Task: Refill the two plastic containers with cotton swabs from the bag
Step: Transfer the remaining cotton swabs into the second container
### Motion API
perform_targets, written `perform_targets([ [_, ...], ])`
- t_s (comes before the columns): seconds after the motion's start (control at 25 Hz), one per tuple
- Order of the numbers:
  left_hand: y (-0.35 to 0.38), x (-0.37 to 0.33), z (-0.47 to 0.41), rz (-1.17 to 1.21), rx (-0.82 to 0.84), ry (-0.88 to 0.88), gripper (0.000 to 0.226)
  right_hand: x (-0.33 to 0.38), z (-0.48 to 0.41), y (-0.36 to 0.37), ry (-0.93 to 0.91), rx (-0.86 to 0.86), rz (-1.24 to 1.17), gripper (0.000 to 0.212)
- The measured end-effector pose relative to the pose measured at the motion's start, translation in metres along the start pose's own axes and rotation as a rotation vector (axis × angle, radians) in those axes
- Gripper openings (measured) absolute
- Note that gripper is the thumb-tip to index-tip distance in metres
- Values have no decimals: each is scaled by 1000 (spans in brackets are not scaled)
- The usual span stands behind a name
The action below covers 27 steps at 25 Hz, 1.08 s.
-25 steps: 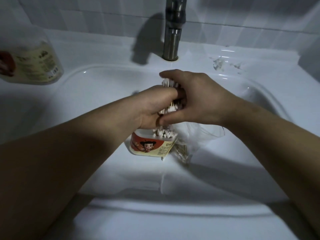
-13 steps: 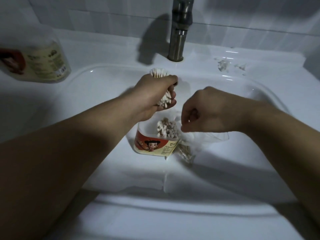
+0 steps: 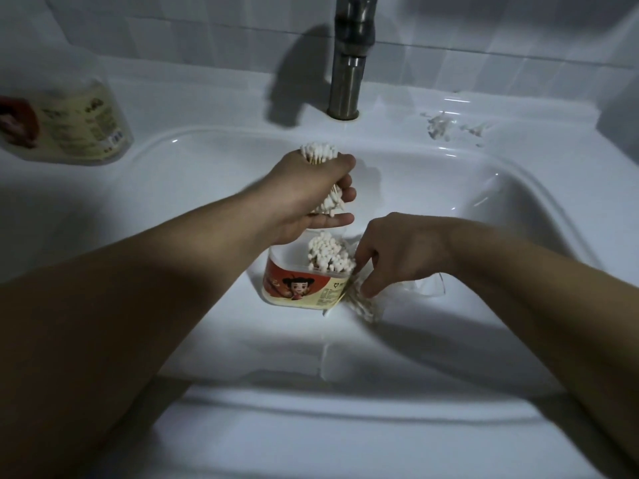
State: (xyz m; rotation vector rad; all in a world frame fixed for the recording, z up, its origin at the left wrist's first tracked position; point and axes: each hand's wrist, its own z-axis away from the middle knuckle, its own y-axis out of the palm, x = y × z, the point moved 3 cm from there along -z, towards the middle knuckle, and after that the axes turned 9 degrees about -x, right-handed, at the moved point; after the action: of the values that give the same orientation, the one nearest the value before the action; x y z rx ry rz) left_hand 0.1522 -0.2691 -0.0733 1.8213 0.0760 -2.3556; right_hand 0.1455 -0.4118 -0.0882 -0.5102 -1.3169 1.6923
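A clear plastic container [image 3: 297,288] with a red and yellow cartoon label stands in the white sink basin [image 3: 484,209], with several cotton swabs [image 3: 330,252] standing upright in its right side. My left hand [image 3: 307,198] hovers just above it, shut on a bundle of cotton swabs [image 3: 320,153] whose tips stick out at both ends of the fist. My right hand [image 3: 401,252] reaches down beside the container's right edge, fingers on the clear plastic bag [image 3: 366,307] that lies in the basin with swabs inside. A second container [image 3: 74,122] sits on the counter at far left.
A steel faucet [image 3: 349,57] rises behind the basin at centre. Some white scraps [image 3: 441,126] lie on the counter at back right. A tiled wall closes off the back.
My left hand took the swab bundle and lifted it above the container. My right hand let go of the bundle and dropped to the bag beside the container.
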Motion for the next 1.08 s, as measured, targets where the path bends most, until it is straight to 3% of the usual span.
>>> perform_targets([
  [0.44,1,1,0,31,50,6,6,-1,-10,12,-57,43,106,16],
  [0.64,0,2,0,-12,71,-2,6,-9,4,-13,5,25,-108,4],
  [1.08,7,9,7,-184,224,-28,20,-28,15,-51,72,-510,-698,7],
])
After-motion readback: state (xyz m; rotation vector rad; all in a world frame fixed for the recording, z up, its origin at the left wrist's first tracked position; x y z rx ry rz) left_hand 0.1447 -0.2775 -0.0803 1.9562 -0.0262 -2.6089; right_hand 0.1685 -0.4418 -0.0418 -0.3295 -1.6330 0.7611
